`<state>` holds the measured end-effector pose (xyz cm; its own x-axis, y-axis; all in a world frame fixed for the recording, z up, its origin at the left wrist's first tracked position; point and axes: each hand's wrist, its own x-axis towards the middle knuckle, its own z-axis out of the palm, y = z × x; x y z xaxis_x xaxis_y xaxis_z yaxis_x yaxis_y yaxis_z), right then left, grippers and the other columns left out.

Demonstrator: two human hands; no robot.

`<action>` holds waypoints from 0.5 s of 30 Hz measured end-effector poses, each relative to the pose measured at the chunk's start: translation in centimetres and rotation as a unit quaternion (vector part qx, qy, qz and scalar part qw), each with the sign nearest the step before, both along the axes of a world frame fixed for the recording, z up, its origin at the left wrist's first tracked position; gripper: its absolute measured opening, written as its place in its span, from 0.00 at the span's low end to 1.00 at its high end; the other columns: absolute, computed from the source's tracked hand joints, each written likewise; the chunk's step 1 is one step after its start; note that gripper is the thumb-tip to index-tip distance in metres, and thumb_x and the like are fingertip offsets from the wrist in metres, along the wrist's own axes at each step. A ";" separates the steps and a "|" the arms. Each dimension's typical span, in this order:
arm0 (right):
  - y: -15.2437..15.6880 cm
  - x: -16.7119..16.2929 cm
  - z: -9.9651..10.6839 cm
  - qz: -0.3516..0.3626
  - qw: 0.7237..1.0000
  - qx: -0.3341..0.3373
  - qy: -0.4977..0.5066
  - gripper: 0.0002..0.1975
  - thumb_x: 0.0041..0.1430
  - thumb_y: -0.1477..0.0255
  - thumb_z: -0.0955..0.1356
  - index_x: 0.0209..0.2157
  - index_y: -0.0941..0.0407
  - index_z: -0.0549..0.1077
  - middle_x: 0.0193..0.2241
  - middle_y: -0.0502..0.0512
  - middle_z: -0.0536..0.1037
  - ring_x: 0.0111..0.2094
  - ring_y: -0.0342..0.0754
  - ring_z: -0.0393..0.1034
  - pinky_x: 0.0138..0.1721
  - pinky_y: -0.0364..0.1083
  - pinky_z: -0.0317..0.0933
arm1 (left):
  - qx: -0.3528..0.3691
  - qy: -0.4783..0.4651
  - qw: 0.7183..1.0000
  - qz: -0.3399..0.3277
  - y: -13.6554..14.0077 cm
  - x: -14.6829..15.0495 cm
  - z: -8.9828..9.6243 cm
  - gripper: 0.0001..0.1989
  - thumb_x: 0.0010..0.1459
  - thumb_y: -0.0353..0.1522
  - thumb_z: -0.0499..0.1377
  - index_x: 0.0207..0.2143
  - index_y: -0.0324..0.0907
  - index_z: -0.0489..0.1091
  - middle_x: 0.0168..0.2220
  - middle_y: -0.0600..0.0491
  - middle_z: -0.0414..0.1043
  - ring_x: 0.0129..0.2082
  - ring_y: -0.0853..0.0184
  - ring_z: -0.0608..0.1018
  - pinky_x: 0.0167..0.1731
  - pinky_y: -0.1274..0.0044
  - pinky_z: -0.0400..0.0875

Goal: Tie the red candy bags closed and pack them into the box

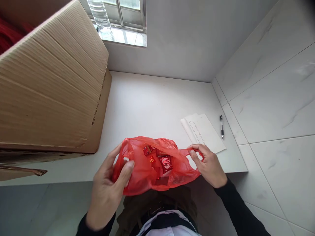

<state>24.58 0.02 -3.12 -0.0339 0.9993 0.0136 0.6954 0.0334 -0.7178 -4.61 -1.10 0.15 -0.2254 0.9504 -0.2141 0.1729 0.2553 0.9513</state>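
A red plastic bag [141, 178] is held at the front edge of the white table, its mouth spread so the inside shows. Several small red packets [166, 163] with gold and white print lie within it. My left hand [108, 183] grips the bag's left side, thumb in front and fingers behind, partly hidden by the plastic. On the other side my right hand [206, 162] pinches the bag's right handle loop, pulling it out to the right.
A large open cardboard box [54, 88] stands at the left of the white table [147, 101]. Sheets of printed paper [203, 131] and a pen [221, 127] lie on the right side. A plastic bottle [99, 14] stands on the windowsill. Tiled wall [278, 108] borders the right.
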 end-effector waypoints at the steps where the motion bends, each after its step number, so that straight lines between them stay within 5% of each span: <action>1: 0.5 -0.4 -1.3 0.009 1.000 0.007 0.007 0.10 0.70 0.65 0.61 0.42 0.52 0.72 0.39 0.54 0.77 0.43 0.53 0.70 0.45 0.52 0.65 | 0.018 0.044 0.999 0.000 0.8 0.1 -1.4 0.32 0.57 0.43 0.61 0.63 0.46 0.63 0.39 0.53 0.77 0.35 0.65 0.77 0.39 0.77 0.73; 3: 1.2 -1.5 -3.6 0.022 0.999 0.026 0.011 0.10 0.70 0.67 0.61 0.41 0.53 0.72 0.36 0.55 0.76 0.40 0.52 0.69 0.42 0.50 0.64 | 0.031 0.094 0.995 -0.002 2.3 0.3 -4.2 0.28 0.58 0.43 0.59 0.59 0.42 0.68 0.50 0.47 0.77 0.49 0.58 0.77 0.51 0.71 0.69; 7: 2.0 -4.0 -6.8 0.039 0.997 0.065 -0.003 0.09 0.70 0.70 0.61 0.37 0.53 0.72 0.33 0.52 0.76 0.38 0.50 0.68 0.41 0.47 0.62 | 0.014 0.154 0.988 -0.003 3.7 0.3 -8.0 0.25 0.59 0.44 0.57 0.55 0.44 0.72 0.49 0.48 0.79 0.44 0.55 0.79 0.49 0.68 0.70; 15: 3.0 -5.3 -9.8 0.025 0.992 0.113 -0.048 0.17 0.73 0.64 0.54 0.35 0.53 0.68 0.30 0.50 0.75 0.30 0.48 0.63 0.33 0.48 0.54 | -0.038 0.163 0.986 0.027 3.9 -0.4 -8.8 0.27 0.56 0.46 0.57 0.55 0.46 0.71 0.50 0.53 0.79 0.47 0.59 0.79 0.36 0.79 0.74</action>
